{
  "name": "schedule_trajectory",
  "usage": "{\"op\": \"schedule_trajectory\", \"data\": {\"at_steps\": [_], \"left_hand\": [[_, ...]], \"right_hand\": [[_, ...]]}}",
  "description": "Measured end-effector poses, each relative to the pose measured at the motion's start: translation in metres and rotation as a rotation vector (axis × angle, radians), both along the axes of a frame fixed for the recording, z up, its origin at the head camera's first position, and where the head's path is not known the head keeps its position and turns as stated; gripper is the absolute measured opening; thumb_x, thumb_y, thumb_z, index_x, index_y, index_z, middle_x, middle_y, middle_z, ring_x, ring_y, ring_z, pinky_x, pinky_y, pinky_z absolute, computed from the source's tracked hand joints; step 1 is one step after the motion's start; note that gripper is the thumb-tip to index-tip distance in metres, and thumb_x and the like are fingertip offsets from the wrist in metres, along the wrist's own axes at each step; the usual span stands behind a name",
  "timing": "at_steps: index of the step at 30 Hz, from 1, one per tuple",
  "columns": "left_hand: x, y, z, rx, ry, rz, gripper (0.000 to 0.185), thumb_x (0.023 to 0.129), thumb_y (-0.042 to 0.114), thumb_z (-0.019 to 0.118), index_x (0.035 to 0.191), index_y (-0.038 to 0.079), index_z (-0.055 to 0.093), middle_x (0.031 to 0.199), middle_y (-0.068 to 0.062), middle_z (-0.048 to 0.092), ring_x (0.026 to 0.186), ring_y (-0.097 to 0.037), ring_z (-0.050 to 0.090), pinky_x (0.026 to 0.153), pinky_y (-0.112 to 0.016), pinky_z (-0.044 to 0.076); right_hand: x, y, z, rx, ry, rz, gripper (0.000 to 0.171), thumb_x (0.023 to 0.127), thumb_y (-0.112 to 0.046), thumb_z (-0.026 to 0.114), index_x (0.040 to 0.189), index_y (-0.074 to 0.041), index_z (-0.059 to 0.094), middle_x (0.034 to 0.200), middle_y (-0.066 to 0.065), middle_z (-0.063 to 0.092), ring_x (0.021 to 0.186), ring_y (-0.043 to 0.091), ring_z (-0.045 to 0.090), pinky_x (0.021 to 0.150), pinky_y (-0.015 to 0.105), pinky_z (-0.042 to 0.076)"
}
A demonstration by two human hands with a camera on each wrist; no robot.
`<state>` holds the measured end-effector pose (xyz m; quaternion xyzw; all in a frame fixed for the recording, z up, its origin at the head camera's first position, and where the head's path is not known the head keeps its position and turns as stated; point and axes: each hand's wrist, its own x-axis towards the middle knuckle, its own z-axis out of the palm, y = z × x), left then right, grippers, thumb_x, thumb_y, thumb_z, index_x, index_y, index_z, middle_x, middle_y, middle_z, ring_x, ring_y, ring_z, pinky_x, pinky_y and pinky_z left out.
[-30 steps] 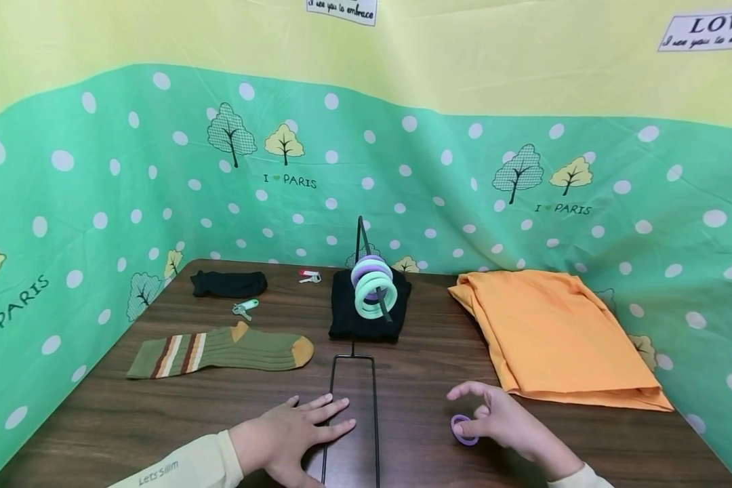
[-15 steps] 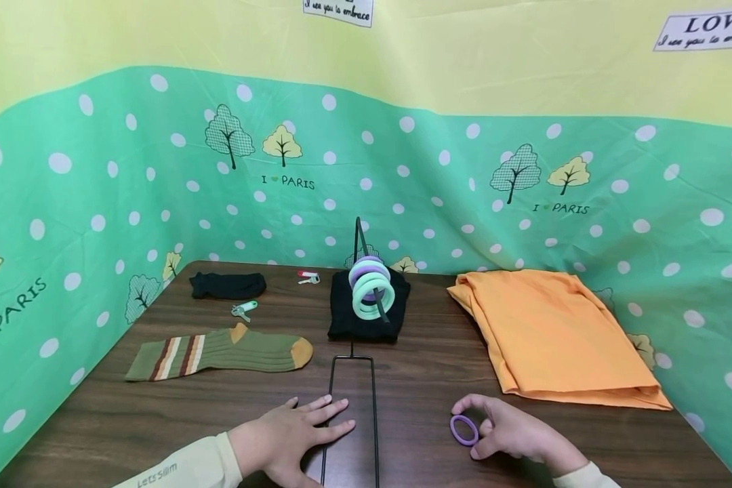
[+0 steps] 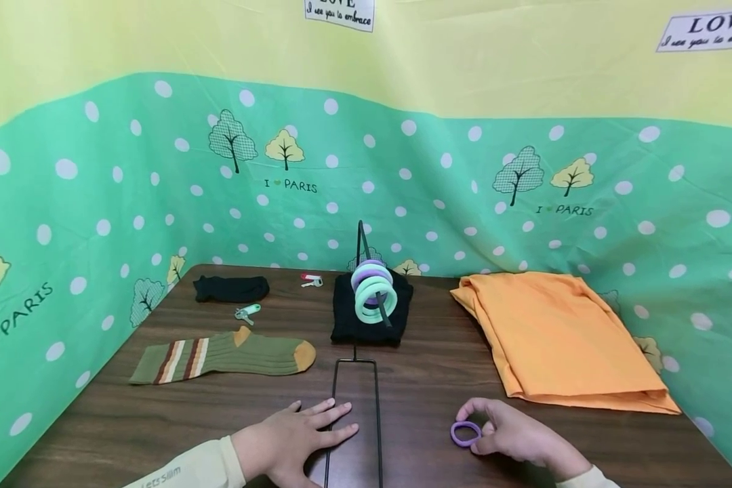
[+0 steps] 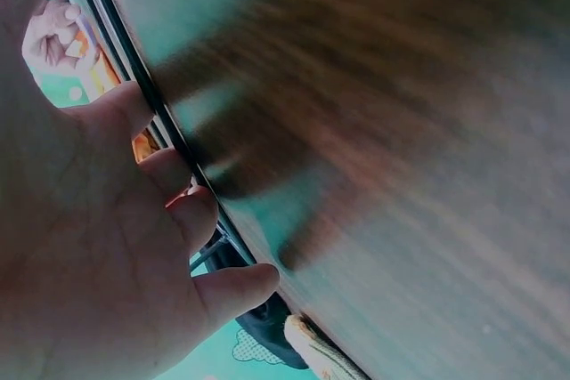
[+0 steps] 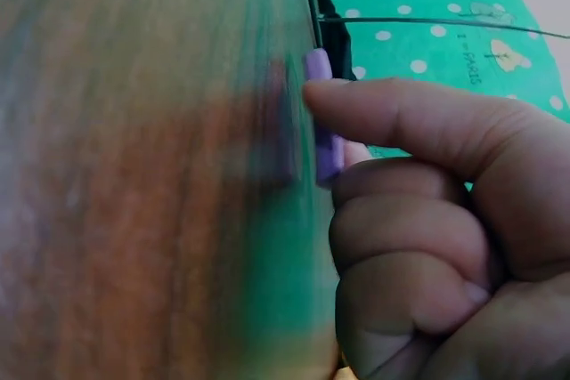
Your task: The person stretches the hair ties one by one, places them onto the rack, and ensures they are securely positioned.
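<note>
My left hand (image 3: 293, 440) rests with spread fingers across the black wire base (image 3: 378, 407) of a stand. In the left wrist view its fingers (image 4: 236, 291) lie along the wire. The stand's upright rises behind, and its sloping arm (image 3: 385, 313) carries several mint and purple rings (image 3: 375, 288). To the right of the base, my right hand (image 3: 512, 430) pinches a small purple ring (image 3: 453, 437) at its right side, low over the table. The right wrist view shows that purple ring (image 5: 318, 64) edge-on by the index fingertip, with the other fingers curled under.
Folded orange cloth (image 3: 567, 339) lies at the right, folded black cloth (image 3: 366, 332) behind the base. On the left are a green striped sock (image 3: 250, 354), a black sock (image 3: 232, 289), keys with a green tag (image 3: 248, 312) and keys with a red tag (image 3: 311, 279). A patterned curtain (image 3: 402, 190) surrounds the table.
The right thumb has shifted from over the purple ring to its lower right side, and the index fingertip has come to its edge. The ring has tipped flatter. The left hand stays put.
</note>
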<state>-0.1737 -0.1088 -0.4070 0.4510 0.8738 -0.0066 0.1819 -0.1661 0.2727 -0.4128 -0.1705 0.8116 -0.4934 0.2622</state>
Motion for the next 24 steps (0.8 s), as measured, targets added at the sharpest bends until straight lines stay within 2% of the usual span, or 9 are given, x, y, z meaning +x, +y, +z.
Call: {"op": "schedule_trajectory", "data": {"at_steps": [7, 13, 16, 20, 24], "left_hand": [[0.000, 0.001, -0.001, -0.028, 0.003, -0.001, 0.084, 0.078, 0.070, 0.051, 0.146, 0.044, 0.009, 0.156, 0.012, 0.006, 0.143, -0.015, 0.016, 0.096, -0.056, 0.038], [0.000, 0.001, 0.000, -0.036, 0.003, -0.002, 0.084, 0.078, 0.071, 0.051, 0.146, 0.044, 0.009, 0.156, 0.012, 0.006, 0.143, -0.014, 0.015, 0.096, -0.055, 0.038], [-0.001, 0.001, 0.000, -0.035, -0.003, 0.000, 0.084, 0.078, 0.071, 0.051, 0.146, 0.044, 0.009, 0.156, 0.012, 0.006, 0.143, -0.014, 0.015, 0.097, -0.055, 0.038], [-0.001, 0.000, 0.001, -0.026, -0.003, 0.002, 0.083, 0.078, 0.070, 0.051, 0.146, 0.044, 0.010, 0.156, 0.012, 0.006, 0.143, -0.015, 0.015, 0.097, -0.056, 0.038], [0.000, 0.000, 0.000, -0.017, 0.013, -0.006, 0.082, 0.079, 0.069, 0.050, 0.146, 0.043, 0.011, 0.156, 0.010, 0.008, 0.143, -0.015, 0.017, 0.096, -0.055, 0.039]], "right_hand": [[0.000, -0.014, 0.016, -0.021, 0.028, 0.032, 0.033, 0.078, -0.005, 0.068, 0.106, 0.003, 0.053, 0.055, -0.009, 0.035, 0.047, 0.001, 0.034, 0.041, 0.019, 0.025], [0.006, -0.037, 0.047, -0.099, 0.150, 0.083, 0.033, 0.079, -0.006, 0.069, 0.104, 0.007, 0.052, 0.054, -0.010, 0.031, 0.046, -0.003, 0.031, 0.037, 0.022, 0.022], [0.014, -0.052, 0.070, -0.120, 0.267, 0.068, 0.031, 0.078, -0.009, 0.071, 0.103, 0.001, 0.054, 0.051, -0.003, 0.024, 0.046, -0.004, 0.029, 0.037, 0.021, 0.024], [0.030, -0.073, 0.104, -0.161, 0.505, 0.011, 0.033, 0.075, -0.007, 0.074, 0.103, -0.009, 0.056, 0.051, 0.007, 0.019, 0.044, -0.002, 0.023, 0.038, 0.019, 0.029], [0.048, -0.091, 0.132, -0.257, 0.774, -0.055, 0.044, 0.068, 0.004, 0.077, 0.104, -0.012, 0.057, 0.051, 0.001, 0.017, 0.042, 0.007, 0.018, 0.038, 0.016, 0.026]]}}
